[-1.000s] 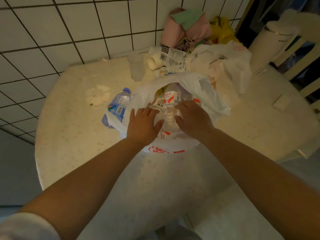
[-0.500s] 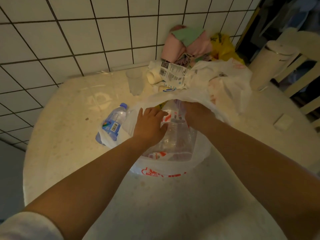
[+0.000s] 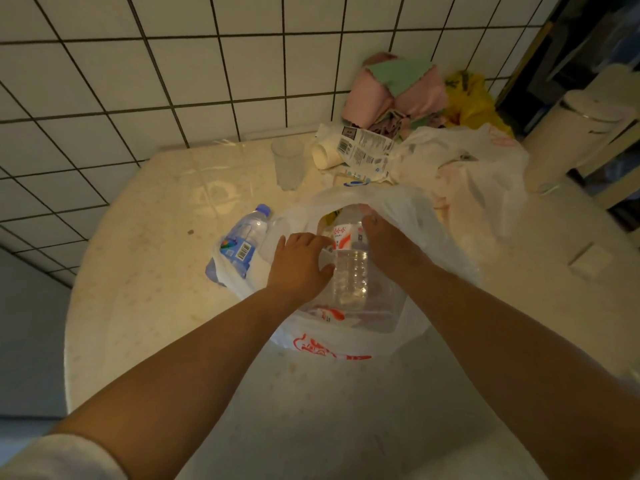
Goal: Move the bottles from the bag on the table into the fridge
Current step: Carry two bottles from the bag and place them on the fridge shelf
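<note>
A white plastic bag (image 3: 349, 344) with red print lies open in the middle of the round table (image 3: 145, 306). Inside it lies a clear bottle (image 3: 349, 271) with a red and white label. My left hand (image 3: 299, 268) curls round the bottle's left side. My right hand (image 3: 388, 244) reaches into the bag and grips the bottle's right side near the label; its fingertips are hidden. A second bottle (image 3: 242, 240), clear with a blue cap and blue label, lies on its side left of the bag, its base tucked in the bag's edge.
A clear plastic cup (image 3: 288, 164) stands behind the bag. A printed carton (image 3: 363, 152), another white bag (image 3: 464, 168) and pink and yellow bundles (image 3: 398, 91) crowd the back right. A white bin (image 3: 571, 133) stands at the right. Tiled wall borders the table at back and left.
Both hands have gone deeper into the bag along the bottle, the right one furthest. The view has shifted so the table sits lower in frame.
</note>
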